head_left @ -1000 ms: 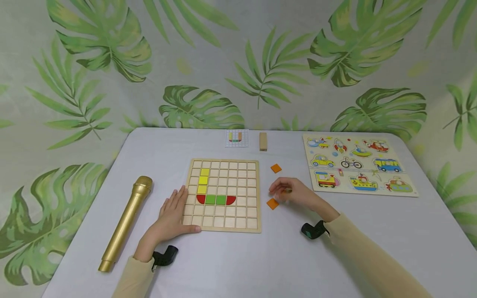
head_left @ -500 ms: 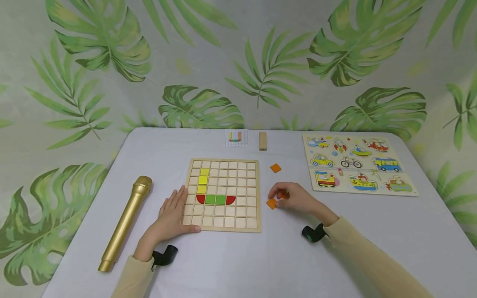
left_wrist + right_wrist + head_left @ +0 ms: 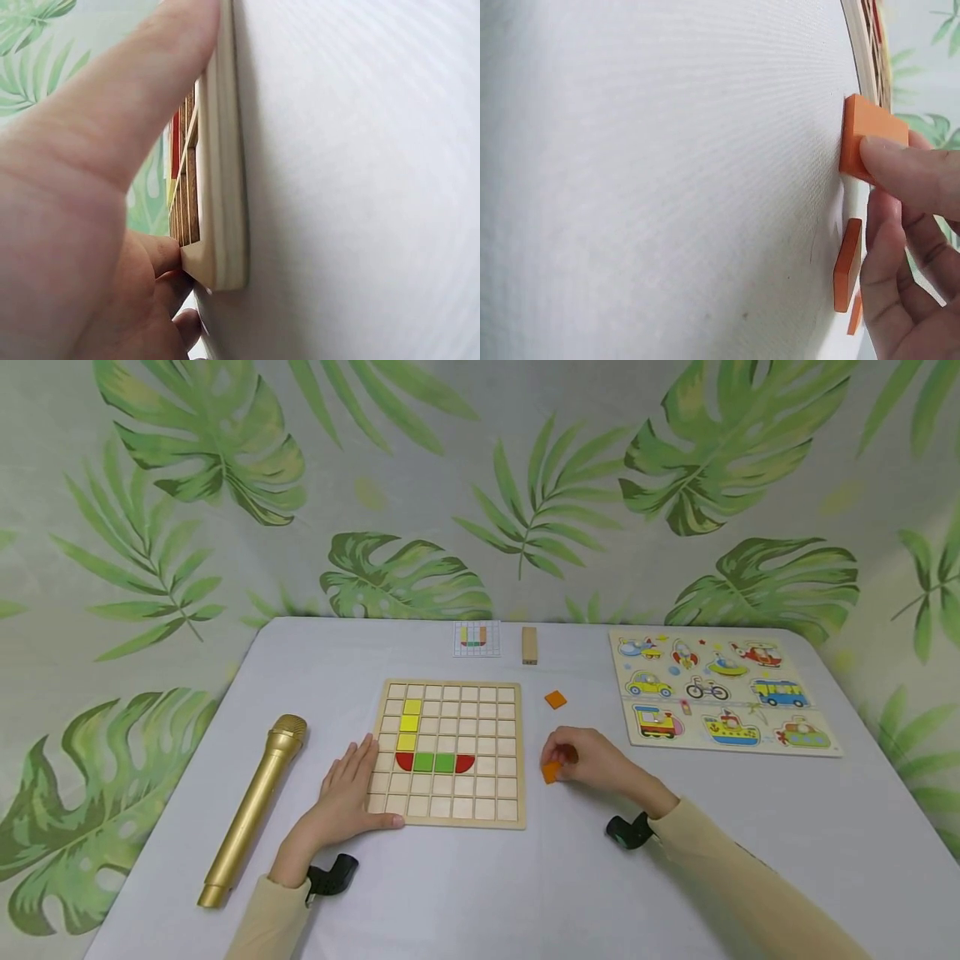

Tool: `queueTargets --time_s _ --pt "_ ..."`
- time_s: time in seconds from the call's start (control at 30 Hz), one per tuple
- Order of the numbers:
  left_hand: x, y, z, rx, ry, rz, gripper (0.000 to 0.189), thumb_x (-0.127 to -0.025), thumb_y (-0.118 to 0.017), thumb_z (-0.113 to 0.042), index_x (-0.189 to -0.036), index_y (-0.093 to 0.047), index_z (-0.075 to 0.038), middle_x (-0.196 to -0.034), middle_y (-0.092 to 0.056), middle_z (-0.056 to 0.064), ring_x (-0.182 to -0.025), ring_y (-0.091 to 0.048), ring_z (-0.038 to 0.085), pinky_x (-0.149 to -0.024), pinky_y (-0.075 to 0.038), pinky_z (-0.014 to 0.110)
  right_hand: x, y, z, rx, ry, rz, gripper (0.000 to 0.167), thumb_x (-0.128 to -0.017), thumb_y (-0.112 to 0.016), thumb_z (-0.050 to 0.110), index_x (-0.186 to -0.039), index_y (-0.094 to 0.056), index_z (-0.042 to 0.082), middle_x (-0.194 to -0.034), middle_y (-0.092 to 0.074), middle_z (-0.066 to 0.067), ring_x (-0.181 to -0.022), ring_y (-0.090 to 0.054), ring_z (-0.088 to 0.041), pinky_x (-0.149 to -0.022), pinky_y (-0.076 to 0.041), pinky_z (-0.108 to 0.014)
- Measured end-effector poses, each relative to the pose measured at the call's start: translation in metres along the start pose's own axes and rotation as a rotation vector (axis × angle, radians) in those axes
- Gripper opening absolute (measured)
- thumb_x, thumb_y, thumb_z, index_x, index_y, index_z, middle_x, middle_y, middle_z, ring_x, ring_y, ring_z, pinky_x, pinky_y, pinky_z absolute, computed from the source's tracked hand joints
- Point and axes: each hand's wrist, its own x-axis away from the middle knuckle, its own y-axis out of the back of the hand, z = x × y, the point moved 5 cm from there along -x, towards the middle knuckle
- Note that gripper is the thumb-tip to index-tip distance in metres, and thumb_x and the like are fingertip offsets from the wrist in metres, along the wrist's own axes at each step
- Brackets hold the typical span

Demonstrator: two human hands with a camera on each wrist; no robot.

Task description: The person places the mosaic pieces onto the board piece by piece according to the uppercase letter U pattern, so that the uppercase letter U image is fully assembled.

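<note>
My right hand (image 3: pixel 596 762) pinches an orange square tile (image 3: pixel 874 135) between thumb and finger, right of the wooden grid board (image 3: pixel 486 824). Under its curled fingers lies a second orange tile (image 3: pixel 847 266), mostly hidden in the head view. Another orange tile (image 3: pixel 556 699) lies farther back on the table. My left hand (image 3: pixel 341 802) rests along the board's left edge, fingers straight, with the thumb on its front edge. Set in the grid are a column of yellow squares (image 3: pixel 409 723), two green squares (image 3: pixel 423 762) and red rounded corner pieces (image 3: pixel 464 764) at either end.
A small pattern card (image 3: pixel 476 639) and a wooden block (image 3: pixel 529 645) sit at the back of the white table (image 3: pixel 465 893). On the right lies a vehicle puzzle board (image 3: pixel 727 693). To the left, a gold microphone (image 3: pixel 251 814) lies slanted.
My right hand has lowered to the nearest orange tile and now pinches it, its near edge tipped up slightly. The left hand and the board have stayed in place.
</note>
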Motion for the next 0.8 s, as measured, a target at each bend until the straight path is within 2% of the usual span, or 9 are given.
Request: queueTargets --time_s 0.3,0.6,0.8 --pt "0.0 0.001 0.001 -0.004 -0.006 -0.002 0.121 -0.07 -0.08 -0.051 -0.148 -0.011 0.011 -0.156 -0.005 0.025 -0.141 0.0 0.045 -0.109 -0.002 0.061 -0.001 0.001 -0.005 -0.151 -0.079 0.033 0.016 -0.082 -0.067 -0.005 -0.092 -0.066 0.007 -0.085 -0.061 -0.002 -0.078 -0.054 -0.019 -0.069 -0.047 -0.027" --pt "0.0 0.0 0.001 0.002 -0.002 0.002 0.122 -0.07 -0.08 -0.051 -0.148 -0.011 0.011 -0.156 -0.004 0.024 -0.141 0.0 0.045 -0.109 -0.001 0.06 -0.015 0.002 0.003 -0.286 -0.071 0.016 0.014 -0.085 -0.065 -0.005 -0.098 -0.066 0.0 -0.09 -0.062 -0.008 -0.079 -0.054 -0.023 -0.067 -0.048 -0.025" --pt "0.0 0.001 0.001 0.001 -0.003 0.001 0.122 -0.07 -0.08 -0.052 -0.148 -0.01 0.011 -0.156 -0.005 0.025 -0.141 0.0 0.045 -0.109 -0.001 0.06 -0.027 -0.001 0.008 -0.285 -0.055 -0.005 0.015 -0.084 -0.064 -0.006 -0.097 -0.066 0.002 -0.089 -0.062 -0.008 -0.077 -0.054 -0.023 -0.065 -0.048 -0.025"
